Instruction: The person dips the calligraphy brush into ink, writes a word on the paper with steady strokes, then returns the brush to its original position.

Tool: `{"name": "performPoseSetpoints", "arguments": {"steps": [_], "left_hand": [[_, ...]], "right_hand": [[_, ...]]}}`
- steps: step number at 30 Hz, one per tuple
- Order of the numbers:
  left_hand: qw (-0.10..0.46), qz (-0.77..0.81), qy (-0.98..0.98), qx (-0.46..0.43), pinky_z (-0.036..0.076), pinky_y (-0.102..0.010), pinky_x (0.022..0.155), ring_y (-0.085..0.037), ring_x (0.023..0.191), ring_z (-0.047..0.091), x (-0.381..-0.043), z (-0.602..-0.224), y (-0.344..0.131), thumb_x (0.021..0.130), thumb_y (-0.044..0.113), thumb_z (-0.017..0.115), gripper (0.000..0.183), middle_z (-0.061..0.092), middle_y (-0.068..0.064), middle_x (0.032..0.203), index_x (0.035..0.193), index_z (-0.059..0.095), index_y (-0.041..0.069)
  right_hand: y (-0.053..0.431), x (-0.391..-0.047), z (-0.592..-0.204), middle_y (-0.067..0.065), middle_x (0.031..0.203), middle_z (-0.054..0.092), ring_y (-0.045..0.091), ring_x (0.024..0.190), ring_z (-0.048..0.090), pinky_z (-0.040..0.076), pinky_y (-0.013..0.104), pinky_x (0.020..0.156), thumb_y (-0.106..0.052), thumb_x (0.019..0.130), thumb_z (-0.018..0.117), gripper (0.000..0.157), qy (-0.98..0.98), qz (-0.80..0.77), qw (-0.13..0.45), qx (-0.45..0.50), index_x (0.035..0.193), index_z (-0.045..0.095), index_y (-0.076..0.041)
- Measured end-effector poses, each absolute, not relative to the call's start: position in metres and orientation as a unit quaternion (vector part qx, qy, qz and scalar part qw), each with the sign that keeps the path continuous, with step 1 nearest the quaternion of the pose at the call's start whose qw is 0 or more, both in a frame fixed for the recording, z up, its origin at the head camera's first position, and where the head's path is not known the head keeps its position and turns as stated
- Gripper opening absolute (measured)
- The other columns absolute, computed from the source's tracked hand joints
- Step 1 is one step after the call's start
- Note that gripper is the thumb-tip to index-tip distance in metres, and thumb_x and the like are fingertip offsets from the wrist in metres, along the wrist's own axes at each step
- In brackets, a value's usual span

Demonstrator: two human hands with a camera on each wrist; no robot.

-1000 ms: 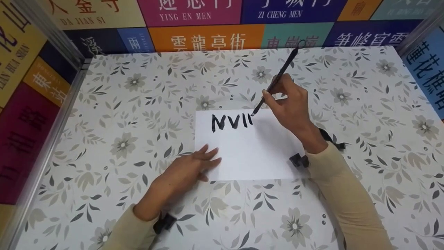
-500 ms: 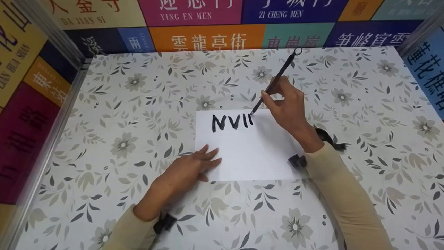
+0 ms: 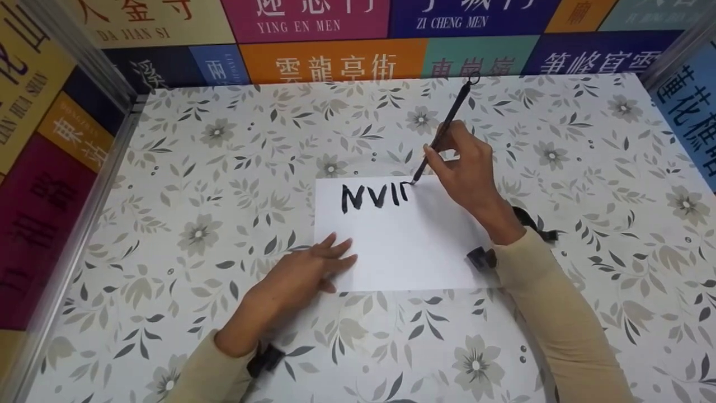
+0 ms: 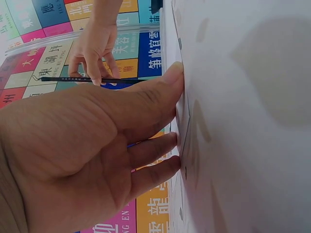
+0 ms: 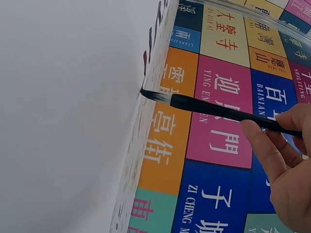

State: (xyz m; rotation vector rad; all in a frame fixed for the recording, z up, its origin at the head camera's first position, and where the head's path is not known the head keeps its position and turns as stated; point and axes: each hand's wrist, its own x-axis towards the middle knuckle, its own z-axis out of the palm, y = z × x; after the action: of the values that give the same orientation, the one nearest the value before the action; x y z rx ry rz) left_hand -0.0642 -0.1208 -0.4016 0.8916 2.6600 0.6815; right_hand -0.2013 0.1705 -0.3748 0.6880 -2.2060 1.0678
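Note:
A white sheet of paper point(image 3: 414, 240) lies on the patterned table, with thick black letter strokes point(image 3: 377, 197) along its upper part. My right hand point(image 3: 467, 168) pinches a dark calligraphy brush point(image 3: 447, 123) by its handle, a loop at its top end. In the right wrist view the brush's bristles point(image 5: 156, 96), inked at the point, meet the paper at the last stroke. My left hand point(image 3: 305, 271) rests on the paper's lower left edge, fingers spread. The left wrist view shows its thumb point(image 4: 172, 75) and fingertips against the surface.
The table point(image 3: 196, 313) wears a white cover with grey flowers and leaves. Colourful panels point(image 3: 335, 59) with large characters stand along the back and sides. Black camera straps point(image 3: 265, 358) sit at both wrists, below tan sleeves point(image 3: 559, 313).
The brush tip has moved slightly right, drawing a short black stroke from the top of the last upright. The handle's top has swung left. My left hand has stayed in place.

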Motion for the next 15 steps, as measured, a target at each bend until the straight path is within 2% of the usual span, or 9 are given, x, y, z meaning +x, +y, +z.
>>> {"name": "performPoseSetpoints", "arguments": {"steps": [5, 15], "left_hand": [[0.130, 0.235, 0.914, 0.306, 0.027, -0.043, 0.110, -0.025, 0.141, 0.024, -0.0635, -0.4010, -0.1213, 0.084, -0.003, 0.065, 0.055, 0.036, 0.000, 0.149, 0.135, 0.053, 0.015], [0.142, 0.231, 0.917, 0.292, 0.027, -0.042, 0.110, -0.022, 0.141, 0.022, -0.0635, -0.4024, -0.1203, 0.085, 0.001, 0.066, 0.056, 0.033, 0.004, 0.150, 0.136, 0.052, 0.018]], "right_hand": [[0.1722, -0.2006, -0.3727, 0.010, 0.082, 0.065, 0.017, 0.075, 0.068, 0.057, 0.028, 0.057, -0.009, 0.088, 0.068, 0.020, -0.831, 0.390, 0.292, 0.268, 0.097, 0.055, 0.003], [0.1731, -0.1969, -0.3676, 0.009, 0.079, 0.065, 0.016, 0.074, 0.067, 0.055, 0.024, 0.055, -0.005, 0.087, 0.067, 0.016, -0.836, 0.375, 0.278, 0.288, 0.096, 0.055, 0.001]]}}
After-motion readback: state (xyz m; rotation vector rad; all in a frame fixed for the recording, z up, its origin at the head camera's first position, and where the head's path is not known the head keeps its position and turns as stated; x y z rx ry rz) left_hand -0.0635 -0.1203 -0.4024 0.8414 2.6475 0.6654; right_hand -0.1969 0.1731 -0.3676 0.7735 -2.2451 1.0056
